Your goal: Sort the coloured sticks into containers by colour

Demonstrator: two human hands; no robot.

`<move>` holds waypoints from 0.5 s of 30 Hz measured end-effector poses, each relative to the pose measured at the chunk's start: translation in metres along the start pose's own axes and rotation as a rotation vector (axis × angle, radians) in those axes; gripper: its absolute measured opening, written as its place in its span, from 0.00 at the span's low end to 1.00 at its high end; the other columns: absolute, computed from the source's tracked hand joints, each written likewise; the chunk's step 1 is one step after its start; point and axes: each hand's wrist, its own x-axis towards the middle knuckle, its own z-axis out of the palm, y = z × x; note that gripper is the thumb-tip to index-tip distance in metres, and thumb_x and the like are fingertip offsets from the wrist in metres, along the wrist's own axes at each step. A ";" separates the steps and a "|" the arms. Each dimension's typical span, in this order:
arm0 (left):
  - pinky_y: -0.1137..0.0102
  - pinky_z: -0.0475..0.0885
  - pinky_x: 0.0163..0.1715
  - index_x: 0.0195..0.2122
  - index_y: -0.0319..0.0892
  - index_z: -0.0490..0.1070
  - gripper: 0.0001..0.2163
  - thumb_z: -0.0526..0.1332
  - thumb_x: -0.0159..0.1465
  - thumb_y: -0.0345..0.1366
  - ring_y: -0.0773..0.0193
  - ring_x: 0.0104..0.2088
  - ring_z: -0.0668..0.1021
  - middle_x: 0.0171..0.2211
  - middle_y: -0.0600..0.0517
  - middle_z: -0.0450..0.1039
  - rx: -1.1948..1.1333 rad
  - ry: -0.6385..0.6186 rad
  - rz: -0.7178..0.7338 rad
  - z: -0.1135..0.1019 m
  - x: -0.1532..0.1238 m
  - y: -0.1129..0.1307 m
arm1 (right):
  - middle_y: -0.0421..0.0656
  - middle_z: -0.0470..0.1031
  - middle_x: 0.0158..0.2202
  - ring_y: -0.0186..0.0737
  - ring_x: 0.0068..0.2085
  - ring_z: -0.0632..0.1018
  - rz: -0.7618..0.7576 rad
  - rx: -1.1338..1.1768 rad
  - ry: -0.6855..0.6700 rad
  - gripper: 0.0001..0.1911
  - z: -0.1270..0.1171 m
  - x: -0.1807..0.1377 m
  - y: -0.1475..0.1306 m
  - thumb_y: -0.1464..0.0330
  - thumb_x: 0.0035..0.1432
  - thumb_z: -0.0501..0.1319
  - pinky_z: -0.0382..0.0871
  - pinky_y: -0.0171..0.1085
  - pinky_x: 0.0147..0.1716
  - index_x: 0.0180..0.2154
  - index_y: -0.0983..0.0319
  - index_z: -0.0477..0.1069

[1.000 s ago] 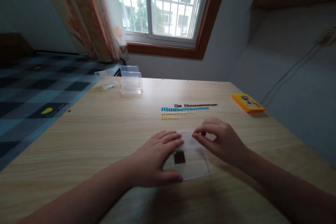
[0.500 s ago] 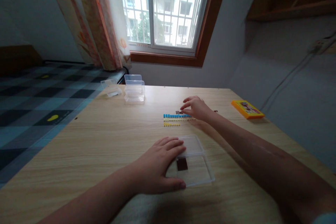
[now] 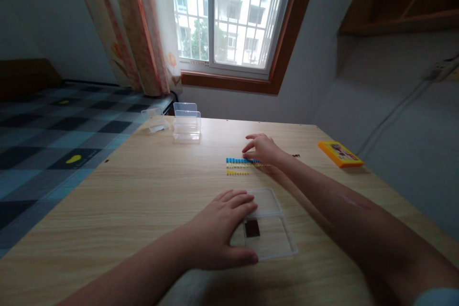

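We've the left hand [image 3: 224, 232] wide on the box [image 3: 274, 239], right hand [image 3: 264, 148] narrow by blue bricks [image 3: 233, 160], likely light, stiff, best side-pinched; holding any, we can't tell

Bare hands [image 3: 223, 232]; bare forearms [image 3: 150, 262]; pale blue right sleeve [image 3: 438, 298].

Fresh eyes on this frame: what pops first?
Probably the bright barred window beyond the table's far edge, then the orange-yellow box near its right edge. Closer in, the left hand lies spread at the left side of an open clear plastic case with a dark brown square in its near half. Beyond, the right hand is at the rows of tiny blue and yellow pieces.
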 end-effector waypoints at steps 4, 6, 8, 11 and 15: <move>0.45 0.55 0.70 0.67 0.43 0.66 0.41 0.73 0.56 0.56 0.39 0.69 0.64 0.69 0.39 0.64 -0.009 0.014 0.006 0.001 0.000 -0.001 | 0.45 0.75 0.62 0.53 0.61 0.73 -0.021 -0.002 -0.009 0.07 0.002 0.004 -0.002 0.62 0.60 0.72 0.64 0.49 0.62 0.41 0.52 0.86; 0.45 0.55 0.70 0.67 0.43 0.66 0.41 0.73 0.56 0.55 0.39 0.69 0.65 0.69 0.40 0.64 -0.006 0.017 0.008 0.001 0.000 0.000 | 0.45 0.75 0.61 0.53 0.60 0.74 -0.030 -0.004 -0.009 0.07 0.003 0.006 -0.004 0.62 0.61 0.71 0.64 0.49 0.62 0.40 0.53 0.86; 0.45 0.56 0.70 0.67 0.44 0.66 0.41 0.73 0.56 0.55 0.39 0.69 0.65 0.68 0.40 0.64 -0.002 0.016 0.008 0.000 0.000 0.000 | 0.45 0.76 0.60 0.52 0.59 0.74 -0.044 -0.004 -0.011 0.07 0.003 0.008 -0.005 0.63 0.61 0.70 0.64 0.48 0.62 0.40 0.53 0.86; 0.46 0.56 0.70 0.67 0.43 0.66 0.41 0.73 0.56 0.55 0.39 0.69 0.65 0.68 0.40 0.65 -0.002 0.015 0.008 0.000 0.000 0.001 | 0.46 0.78 0.58 0.51 0.59 0.75 -0.076 0.004 -0.019 0.07 0.004 0.010 -0.007 0.63 0.61 0.71 0.64 0.46 0.62 0.40 0.54 0.86; 0.45 0.55 0.71 0.68 0.40 0.65 0.42 0.72 0.57 0.56 0.39 0.69 0.64 0.69 0.39 0.63 0.002 0.003 0.010 0.000 0.001 0.000 | 0.46 0.80 0.55 0.49 0.57 0.76 -0.106 0.021 -0.015 0.06 0.008 0.014 -0.006 0.64 0.59 0.71 0.64 0.45 0.62 0.39 0.55 0.86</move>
